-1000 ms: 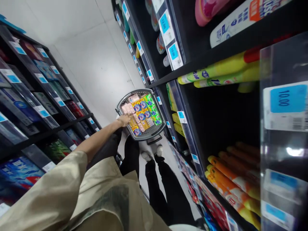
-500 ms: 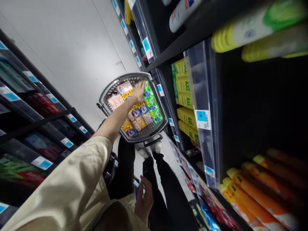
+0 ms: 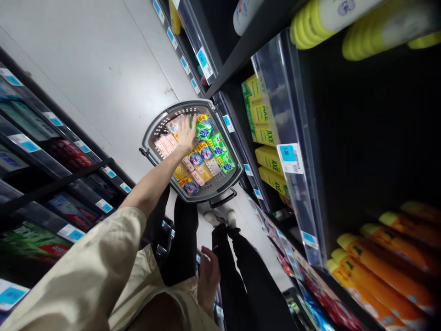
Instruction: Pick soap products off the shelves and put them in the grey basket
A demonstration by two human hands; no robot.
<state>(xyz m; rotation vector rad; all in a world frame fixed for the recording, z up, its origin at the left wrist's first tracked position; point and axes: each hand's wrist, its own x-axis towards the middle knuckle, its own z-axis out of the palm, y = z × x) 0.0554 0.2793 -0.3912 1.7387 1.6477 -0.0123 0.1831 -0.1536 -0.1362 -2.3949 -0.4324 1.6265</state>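
Observation:
My left hand [image 3: 187,134] reaches into a grey shopping basket [image 3: 151,124], with its thumb and fingers around the edge of a green soap pack [image 3: 204,132]. This pack lies tilted over a yellow-and-blue pack [image 3: 204,118]. More green packs [image 3: 219,150] lie along the basket's right side. Yellow-and-blue packs [image 3: 196,158] fill the middle, beside pale pink boxes [image 3: 165,145] at the left. Low beside my body hangs my right hand [image 3: 208,278], fingers loosely bent and apart, with nothing visible in it.
Shelves with toothpaste-like boxes [image 3: 74,154] run along the left. On the right, shelves hold yellow AXE boxes [image 3: 270,163], orange bottles [image 3: 382,280] and yellow-capped bottles [image 3: 306,27]. Another person's black-trousered legs [image 3: 253,280] and light shoes [image 3: 214,219] are close to the basket.
My left hand has drawn back leftward, shifting and tilting the upper green pack. The yellow-and-blue pack beneath has come into view. My right hand stays low.

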